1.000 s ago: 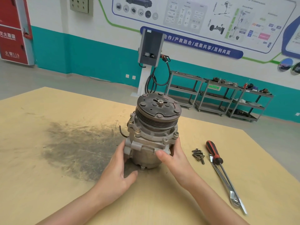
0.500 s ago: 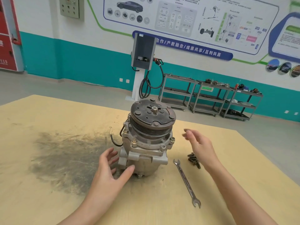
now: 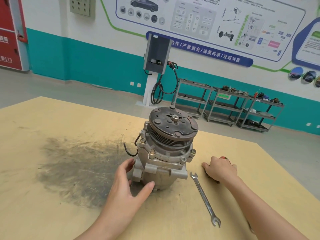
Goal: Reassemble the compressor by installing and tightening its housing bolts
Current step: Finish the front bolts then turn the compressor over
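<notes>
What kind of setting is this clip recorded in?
Most likely an automotive training workshop. A car-systems diagram poster covers the wall, metal shelving carts hold car parts, and what looks like an EV charging post stands by the wall. A compressor and wrench sit on a wooden table.

Both hands low — left hand (image 3: 125,185) open-fingered, right hand (image 3: 220,169) curled

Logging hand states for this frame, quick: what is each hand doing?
Left hand: open, fingers resting against the compressor.
Right hand: palm down on the table; grip cannot be told.
</notes>
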{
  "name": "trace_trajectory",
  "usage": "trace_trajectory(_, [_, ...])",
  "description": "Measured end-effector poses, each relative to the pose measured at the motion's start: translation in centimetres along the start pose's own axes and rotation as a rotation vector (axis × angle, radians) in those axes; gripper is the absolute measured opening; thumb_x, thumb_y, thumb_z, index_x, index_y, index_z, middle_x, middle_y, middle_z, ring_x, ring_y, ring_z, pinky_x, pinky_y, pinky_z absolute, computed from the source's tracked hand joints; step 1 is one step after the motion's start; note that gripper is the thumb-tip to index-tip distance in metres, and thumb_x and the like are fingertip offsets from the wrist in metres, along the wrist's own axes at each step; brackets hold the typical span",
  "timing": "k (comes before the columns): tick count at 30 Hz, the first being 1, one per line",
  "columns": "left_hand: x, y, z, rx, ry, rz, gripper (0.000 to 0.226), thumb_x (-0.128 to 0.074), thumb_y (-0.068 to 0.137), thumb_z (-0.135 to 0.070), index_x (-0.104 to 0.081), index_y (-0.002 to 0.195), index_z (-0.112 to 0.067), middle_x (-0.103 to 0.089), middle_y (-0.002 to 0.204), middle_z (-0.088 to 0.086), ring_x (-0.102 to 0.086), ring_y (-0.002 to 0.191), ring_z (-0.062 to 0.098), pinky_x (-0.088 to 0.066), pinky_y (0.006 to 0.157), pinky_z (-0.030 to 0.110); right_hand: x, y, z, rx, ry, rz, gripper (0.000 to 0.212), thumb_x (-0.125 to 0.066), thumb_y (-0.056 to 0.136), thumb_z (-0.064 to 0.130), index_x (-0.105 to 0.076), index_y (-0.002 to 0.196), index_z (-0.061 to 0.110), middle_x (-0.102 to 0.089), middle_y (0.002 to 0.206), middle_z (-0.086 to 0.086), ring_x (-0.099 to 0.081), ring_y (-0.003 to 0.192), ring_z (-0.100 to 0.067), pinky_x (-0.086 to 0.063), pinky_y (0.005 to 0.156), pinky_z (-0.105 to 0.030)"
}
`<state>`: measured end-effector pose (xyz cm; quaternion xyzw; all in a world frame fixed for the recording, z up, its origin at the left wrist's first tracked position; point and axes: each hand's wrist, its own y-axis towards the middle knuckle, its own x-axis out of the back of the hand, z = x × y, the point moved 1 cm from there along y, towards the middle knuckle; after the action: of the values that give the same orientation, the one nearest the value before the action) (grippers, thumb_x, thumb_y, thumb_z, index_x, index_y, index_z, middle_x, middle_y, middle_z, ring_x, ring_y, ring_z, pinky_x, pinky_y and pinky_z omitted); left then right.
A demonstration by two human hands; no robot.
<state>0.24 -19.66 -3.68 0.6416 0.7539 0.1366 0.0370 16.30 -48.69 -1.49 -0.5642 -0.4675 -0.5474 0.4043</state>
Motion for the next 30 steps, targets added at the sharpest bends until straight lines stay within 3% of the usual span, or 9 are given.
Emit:
trace_trajectory(5, [0.1, -0.1, 0.0, -0.012, 0.009, 0.017, 0.072, -0.062, 0.059, -0.068, -0.023, 0.119, -0.06, -0.035, 0.124, -0.045, -0.04, 0.111, -0.025, -0.038, 0.094, 0.014, 0.2, 0.1, -0.1, 0.002, 0.327, -0.042, 0.02, -0.047, 0.095, 0.04, -0.054, 0.09, 0.022, -0.065, 0.078, 0.006, -0.055, 0.084, -0.016, -0.037, 0.087, -0.039])
trace_trajectory(8, [0.1, -0.1, -0.2, -0.021, -0.002, 0.026, 0.067, -0.062, 0.061, -0.065, -0.025, 0.117, -0.062, -0.035, 0.115, -0.054, -0.043, 0.109, -0.025, -0.041, 0.081, 0.003, 1.6, -0.9, -0.1, 0.02, 0.757, -0.091, 0.018, -0.055, 0.095, 0.036, -0.056, 0.088, 0.019, -0.063, 0.084, 0.001, -0.055, 0.08, -0.019, -0.046, 0.076, -0.038])
trace_trajectory(10, [0.0, 0.0, -0.2, -0.02, -0.011, 0.029, 0.067, -0.063, 0.061, -0.063, -0.026, 0.117, -0.061, -0.034, 0.113, -0.056, -0.042, 0.109, -0.025, -0.04, 0.08, 0.002, 3.4, -2.2, 0.0, 0.073, 1.024, -0.144, 0.017, -0.057, 0.096, 0.029, -0.06, 0.09, 0.013, -0.063, 0.09, -0.009, -0.052, 0.074, -0.018, -0.043, 0.063, -0.031])
trace_trajectory(15, [0.0, 0.3, 0.0, -0.01, 0.003, 0.05, 0.071, -0.061, 0.056, -0.069, -0.025, 0.117, -0.063, -0.034, 0.111, -0.058, -0.043, 0.108, -0.026, -0.041, 0.08, 0.006, 8.4, -7.6, 0.3, 0.247, 1.421, -0.353, 0.006, -0.058, 0.095, 0.018, -0.063, 0.097, 0.017, -0.065, 0.087, 0.002, -0.059, 0.08, -0.009, -0.048, 0.069, -0.016])
trace_trajectory(18, [-0.1, 0.5, 0.1, -0.005, 0.004, 0.053, 0.071, -0.062, 0.056, -0.069, -0.024, 0.117, -0.064, -0.035, 0.111, -0.058, -0.045, 0.106, -0.026, -0.041, 0.079, 0.002, 10.1, -11.8, 1.1, 0.481, 1.621, -0.28, 0.01, -0.065, 0.085, 0.021, -0.066, 0.095, 0.021, -0.063, 0.076, 0.003, -0.057, 0.075, -0.01, -0.049, 0.068, -0.017])
trace_trajectory(22, [0.0, 0.9, 0.6, 0.02, -0.037, 0.033, 0.086, -0.065, 0.054, -0.07, -0.015, 0.124, -0.066, -0.032, 0.123, -0.054, -0.04, 0.118, -0.022, -0.036, 0.103, 0.018, 10.7, -15.2, 2.5, 0.699, 1.56, -0.17, 0.018, -0.068, 0.078, 0.014, -0.068, 0.087, 0.029, -0.065, 0.074, -0.004, -0.059, 0.07, -0.012, -0.048, 0.065, -0.016])
trace_trajectory(26, [0.0, 0.9, 0.8, 0.015, 0.032, 0.054, 0.092, -0.061, 0.054, -0.081, -0.005, 0.126, -0.071, -0.021, 0.127, -0.058, -0.028, 0.124, -0.026, -0.031, 0.109, 0.024, 10.2, -16.1, 3.5, 0.703, 1.385, -0.122, 0.017, -0.075, 0.079, 0.02, -0.067, 0.09, 0.031, -0.066, 0.082, -0.01, -0.062, 0.078, -0.026, -0.05, 0.074, -0.028])
trace_trajectory(30, [-0.1, 0.6, 0.7, 0.011, 0.07, 0.052, 0.093, -0.062, 0.06, -0.079, -0.006, 0.133, -0.066, -0.024, 0.133, -0.052, -0.029, 0.129, -0.019, -0.031, 0.111, 0.027, 10.1, -16.2, 4.1, 0.69, 1.281, -0.138, 0.018, -0.076, 0.079, 0.027, -0.066, 0.09, 0.037, -0.069, 0.081, 0.002, -0.062, 0.076, -0.016, -0.048, 0.075, -0.027])
